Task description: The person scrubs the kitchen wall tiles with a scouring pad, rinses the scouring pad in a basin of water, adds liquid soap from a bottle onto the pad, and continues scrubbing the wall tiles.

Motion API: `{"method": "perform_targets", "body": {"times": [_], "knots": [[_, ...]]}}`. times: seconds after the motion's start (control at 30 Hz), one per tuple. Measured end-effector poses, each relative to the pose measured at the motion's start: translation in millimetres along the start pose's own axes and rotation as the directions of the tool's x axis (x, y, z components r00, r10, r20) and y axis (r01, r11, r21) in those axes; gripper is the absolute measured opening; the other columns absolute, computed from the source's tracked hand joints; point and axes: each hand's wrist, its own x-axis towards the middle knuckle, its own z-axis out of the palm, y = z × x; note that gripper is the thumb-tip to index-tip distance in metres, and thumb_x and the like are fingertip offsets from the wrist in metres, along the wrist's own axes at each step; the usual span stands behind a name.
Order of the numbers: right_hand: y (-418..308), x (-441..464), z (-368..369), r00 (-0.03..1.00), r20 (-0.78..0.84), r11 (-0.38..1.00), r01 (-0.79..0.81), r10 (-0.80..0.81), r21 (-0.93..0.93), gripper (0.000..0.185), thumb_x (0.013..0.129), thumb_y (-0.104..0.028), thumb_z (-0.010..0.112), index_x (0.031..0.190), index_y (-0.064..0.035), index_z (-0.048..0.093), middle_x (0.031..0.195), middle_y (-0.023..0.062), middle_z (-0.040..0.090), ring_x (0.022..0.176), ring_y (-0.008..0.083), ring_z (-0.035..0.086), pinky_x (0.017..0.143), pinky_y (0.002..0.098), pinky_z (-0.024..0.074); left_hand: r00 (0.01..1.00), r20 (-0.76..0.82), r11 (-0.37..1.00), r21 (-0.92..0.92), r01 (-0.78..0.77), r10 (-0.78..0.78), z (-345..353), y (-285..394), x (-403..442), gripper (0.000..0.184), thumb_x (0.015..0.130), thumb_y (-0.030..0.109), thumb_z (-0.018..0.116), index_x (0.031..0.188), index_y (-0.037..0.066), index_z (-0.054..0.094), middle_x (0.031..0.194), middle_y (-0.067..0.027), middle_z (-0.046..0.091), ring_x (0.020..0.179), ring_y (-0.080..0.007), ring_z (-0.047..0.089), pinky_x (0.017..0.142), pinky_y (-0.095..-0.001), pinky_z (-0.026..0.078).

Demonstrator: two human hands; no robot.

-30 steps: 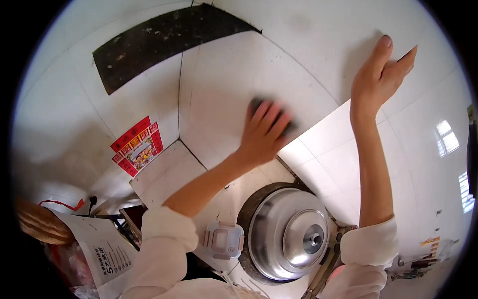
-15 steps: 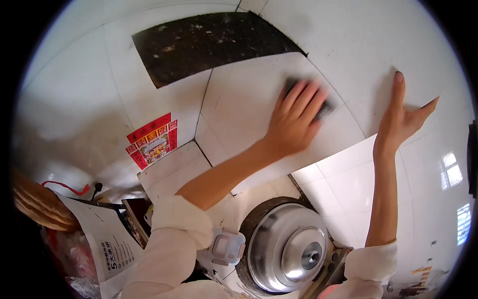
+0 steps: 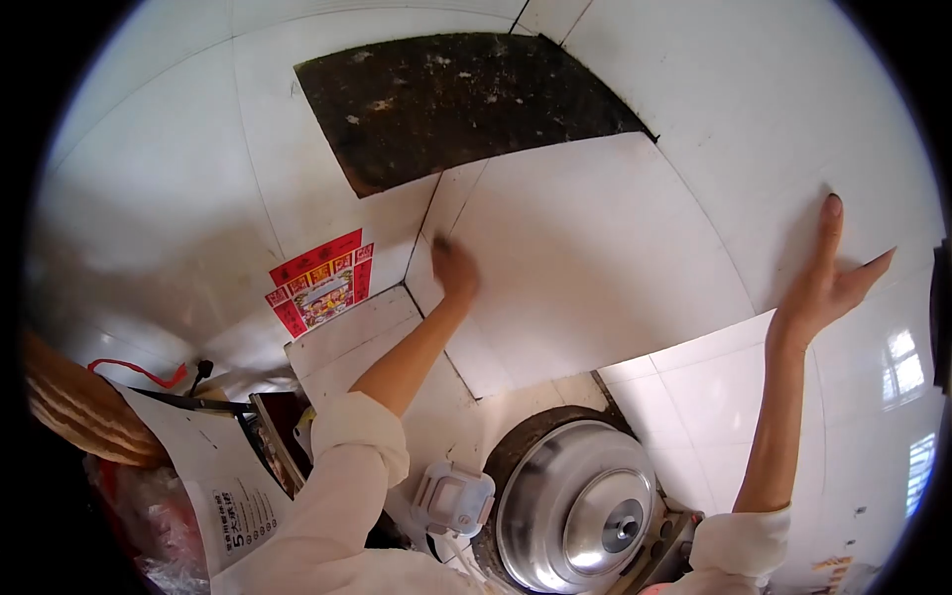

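Note:
My left hand, blurred by motion, is at the left edge of a white panel, close to the corner with the tiled wall. A dark pad shows at its fingertips; most of it is hidden, so its exact kind is unclear. Against the white tiled wall on the right rests my right hand, thumb and fingers spread, with nothing in it. Above the panel is a dark, speckled rectangular patch.
Below the panel sits a large round metal lid with a knob, beside a clear lidded container. A red printed sticker is on the left wall. A printed white sheet and plastic bags lie lower left.
My left hand has moved with the dark pad from the panel's right part to its left edge. My right hand stays on the wall. The view has shifted slightly.

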Motion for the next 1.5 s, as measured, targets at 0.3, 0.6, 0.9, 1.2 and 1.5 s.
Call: {"method": "perform_targets", "body": {"times": [0.3,0.6,0.9,1.2,1.5], "knots": [[8,-3,0,0.999,0.043,0.998,-0.006,0.009,-0.067,0.086,0.079,-0.051,0.068,0.138,0.0018,0.033,0.125,0.0195,0.054,0.112,0.0327,0.056,0.100,0.0452,0.0428,0.570,0.333,0.562,0.130,-0.817,0.751,35,139,-35,0.053,0.099,0.023,0.031,0.143,-0.005,0.021,0.151,-0.0233,0.019,0.139,-0.0363,0.017,0.114,-0.0433,0.011],[10,-2,-2,0.997,0.045,0.997,0.057,-0.054,-0.055,0.070,0.083,-0.044,0.066,0.134,-0.0055,0.039,0.117,0.0162,0.059,0.103,0.0299,0.061,0.091,0.0437,0.0503,0.921,0.145,0.800,0.458,-0.387,0.362,-37,-8,39,0.048,0.086,0.010,0.048,0.134,0.007,0.048,0.136,-0.0210,0.040,0.119,-0.0356,0.044,0.105,-0.0409,0.033],[33,3,-12,0.991,0.126,0.998,-0.031,0.037,-0.046,0.032,0.087,-0.042,0.064,0.093,-0.0113,0.058,0.094,0.0093,0.066,0.077,0.0214,0.068,0.070,0.0357,0.0578,0.287,0.136,0.229,0.331,-0.915,0.948,17,148,21,0.036,0.084,0.003,0.057,0.120,-0.002,0.058,0.115,-0.0209,0.061,0.102,-0.0356,0.058,0.090,-0.0351,0.044],[17,-3,-1,1.000,0.012,1.000,0.026,-0.026,-0.005,0.051,0.085,-0.042,0.065,0.119,-0.0067,0.051,0.105,0.0126,0.066,0.091,0.0250,0.066,0.082,0.0369,0.0546,0.979,0.161,0.986,0.130,0.105,-0.125,-31,-6,35,0.057,0.097,0.025,0.038,0.140,-0.009,0.024,0.145,-0.0277,0.028,0.134,-0.0398,0.026,0.112,-0.0416,0.020],[15,-4,-2,0.995,0.055,0.997,-0.080,0.081,-0.014,0.066,0.082,-0.045,0.067,0.130,-0.0048,0.044,0.115,0.0138,0.062,0.102,0.0274,0.062,0.090,0.0419,0.0513,0.786,0.229,0.711,0.338,-0.617,0.574,15,69,1,0.061,0.097,0.023,0.038,0.140,-0.013,0.015,0.149,-0.0287,0.013,0.138,-0.0409,0.015,0.113,-0.0477,0.011]]}}
